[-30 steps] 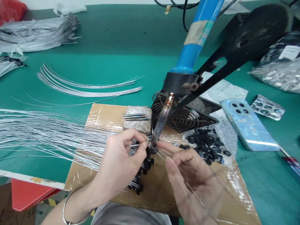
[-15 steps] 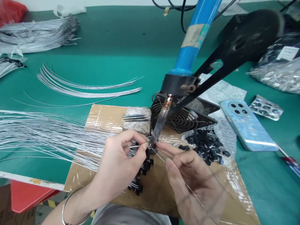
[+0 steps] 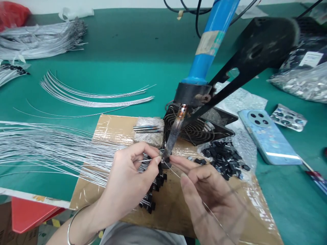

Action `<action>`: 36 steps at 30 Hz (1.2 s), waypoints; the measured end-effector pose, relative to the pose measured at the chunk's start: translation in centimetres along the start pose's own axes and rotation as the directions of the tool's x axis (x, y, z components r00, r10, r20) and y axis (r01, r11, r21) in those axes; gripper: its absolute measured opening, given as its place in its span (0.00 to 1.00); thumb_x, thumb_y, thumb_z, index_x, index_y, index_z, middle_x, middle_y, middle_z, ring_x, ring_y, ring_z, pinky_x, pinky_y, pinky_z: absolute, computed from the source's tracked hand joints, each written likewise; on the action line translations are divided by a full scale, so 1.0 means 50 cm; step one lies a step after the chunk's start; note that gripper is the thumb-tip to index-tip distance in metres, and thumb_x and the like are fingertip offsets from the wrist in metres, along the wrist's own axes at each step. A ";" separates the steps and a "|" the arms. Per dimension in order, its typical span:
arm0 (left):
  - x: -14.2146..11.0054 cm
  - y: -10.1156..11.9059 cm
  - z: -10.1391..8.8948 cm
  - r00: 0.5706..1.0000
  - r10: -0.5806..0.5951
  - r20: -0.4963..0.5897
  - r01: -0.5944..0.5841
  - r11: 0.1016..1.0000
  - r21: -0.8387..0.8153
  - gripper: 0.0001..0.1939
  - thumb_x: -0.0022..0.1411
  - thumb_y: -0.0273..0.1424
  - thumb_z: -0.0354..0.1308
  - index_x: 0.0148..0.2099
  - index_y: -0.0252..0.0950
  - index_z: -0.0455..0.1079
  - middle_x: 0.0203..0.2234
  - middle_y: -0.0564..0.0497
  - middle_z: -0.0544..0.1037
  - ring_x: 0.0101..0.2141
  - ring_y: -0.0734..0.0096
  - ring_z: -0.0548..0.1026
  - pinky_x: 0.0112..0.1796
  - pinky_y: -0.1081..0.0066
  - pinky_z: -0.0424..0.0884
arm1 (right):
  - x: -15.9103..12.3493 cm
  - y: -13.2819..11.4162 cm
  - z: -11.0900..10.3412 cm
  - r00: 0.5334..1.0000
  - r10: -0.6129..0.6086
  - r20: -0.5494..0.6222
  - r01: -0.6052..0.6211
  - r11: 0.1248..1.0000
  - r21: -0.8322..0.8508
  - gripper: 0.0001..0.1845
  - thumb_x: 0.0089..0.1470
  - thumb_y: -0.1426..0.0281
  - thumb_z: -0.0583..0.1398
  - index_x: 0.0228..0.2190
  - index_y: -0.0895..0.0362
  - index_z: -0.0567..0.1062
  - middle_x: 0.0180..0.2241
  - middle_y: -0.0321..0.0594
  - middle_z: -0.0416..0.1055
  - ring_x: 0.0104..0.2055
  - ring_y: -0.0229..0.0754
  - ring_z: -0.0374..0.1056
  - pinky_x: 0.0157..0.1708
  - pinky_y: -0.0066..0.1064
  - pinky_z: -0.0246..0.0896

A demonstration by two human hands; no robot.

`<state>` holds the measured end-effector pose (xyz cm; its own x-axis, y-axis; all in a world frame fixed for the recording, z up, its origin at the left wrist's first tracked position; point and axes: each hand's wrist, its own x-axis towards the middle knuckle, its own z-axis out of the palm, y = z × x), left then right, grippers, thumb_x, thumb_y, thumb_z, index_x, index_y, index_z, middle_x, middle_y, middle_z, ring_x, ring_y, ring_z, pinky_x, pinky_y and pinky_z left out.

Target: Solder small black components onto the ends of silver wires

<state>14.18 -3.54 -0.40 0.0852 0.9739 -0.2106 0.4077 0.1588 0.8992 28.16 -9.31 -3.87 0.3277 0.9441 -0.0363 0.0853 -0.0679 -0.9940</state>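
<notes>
My left hand (image 3: 129,178) pinches a thin white wire between thumb and forefinger, its end at the soldering iron tip (image 3: 170,143). From the right, my right hand (image 3: 206,190) pinches a small black component (image 3: 167,159) at that same tip, and a thin strand of solder wire (image 3: 212,212) trails back under its palm. The blue-handled iron (image 3: 208,44) is fixed in a black stand (image 3: 245,64) and slants down over a taped cardboard sheet (image 3: 107,131). A row of black components with wires attached (image 3: 153,190) lies under my left hand.
A fan of white wires (image 3: 46,146) spreads left over the green mat. More wire bundles (image 3: 38,37) lie far left. A small black fan (image 3: 194,127), a pile of black components (image 3: 227,161), a blue phone (image 3: 268,136) and foil bags (image 3: 301,81) sit right.
Both hands hold nearly still at the iron tip. The view has shifted slightly, so the iron and stand appear a little further left.
</notes>
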 end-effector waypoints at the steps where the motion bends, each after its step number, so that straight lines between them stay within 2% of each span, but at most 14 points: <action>1: -0.001 -0.001 0.000 1.000 0.001 0.003 -0.001 1.000 -0.001 0.05 0.59 0.26 0.58 0.30 0.35 0.73 0.31 0.48 0.82 0.30 0.67 0.77 0.24 0.74 0.65 | 0.000 0.000 0.000 1.000 0.000 -0.001 0.000 1.000 0.002 0.10 0.56 0.70 0.63 0.25 0.51 0.69 0.46 0.36 0.81 0.46 0.43 0.78 0.46 0.31 0.71; 11: -0.001 -0.003 0.000 1.000 0.007 0.002 -0.007 1.000 -0.014 0.06 0.60 0.26 0.57 0.31 0.35 0.73 0.30 0.50 0.81 0.28 0.71 0.74 0.27 0.74 0.67 | -0.001 -0.006 0.007 1.000 0.015 -0.011 -0.014 0.997 0.071 0.10 0.55 0.72 0.64 0.25 0.51 0.70 0.45 0.35 0.81 0.46 0.39 0.78 0.46 0.24 0.71; 17: -0.002 -0.004 -0.001 1.000 0.011 0.004 -0.011 1.000 -0.022 0.05 0.59 0.25 0.58 0.30 0.35 0.73 0.31 0.49 0.82 0.29 0.70 0.74 0.27 0.74 0.66 | -0.002 -0.006 0.008 0.999 0.037 -0.026 -0.035 0.996 0.081 0.09 0.55 0.71 0.64 0.25 0.51 0.71 0.45 0.38 0.81 0.46 0.43 0.79 0.45 0.30 0.73; 28: 0.001 -0.007 0.003 1.000 -0.018 -0.007 0.018 1.000 -0.025 0.05 0.59 0.26 0.58 0.31 0.35 0.73 0.33 0.48 0.82 0.32 0.67 0.77 0.27 0.73 0.66 | 0.000 -0.005 0.006 0.999 0.032 -0.015 -0.031 0.997 0.066 0.10 0.55 0.71 0.64 0.25 0.51 0.69 0.45 0.34 0.81 0.46 0.41 0.78 0.46 0.28 0.71; 36: 0.001 -0.006 0.006 1.000 -0.011 -0.009 0.011 1.000 -0.016 0.05 0.58 0.26 0.58 0.30 0.35 0.73 0.32 0.48 0.82 0.32 0.66 0.78 0.28 0.73 0.68 | -0.001 -0.002 0.006 1.000 0.028 -0.014 -0.028 0.999 0.044 0.09 0.55 0.71 0.64 0.25 0.51 0.70 0.45 0.36 0.81 0.46 0.41 0.78 0.46 0.28 0.71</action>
<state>14.34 -3.58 -0.81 0.0722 0.9735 -0.2168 0.3942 0.1718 0.9028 27.84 -9.24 -3.79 0.3430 0.9372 -0.0631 0.0346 -0.0797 -0.9962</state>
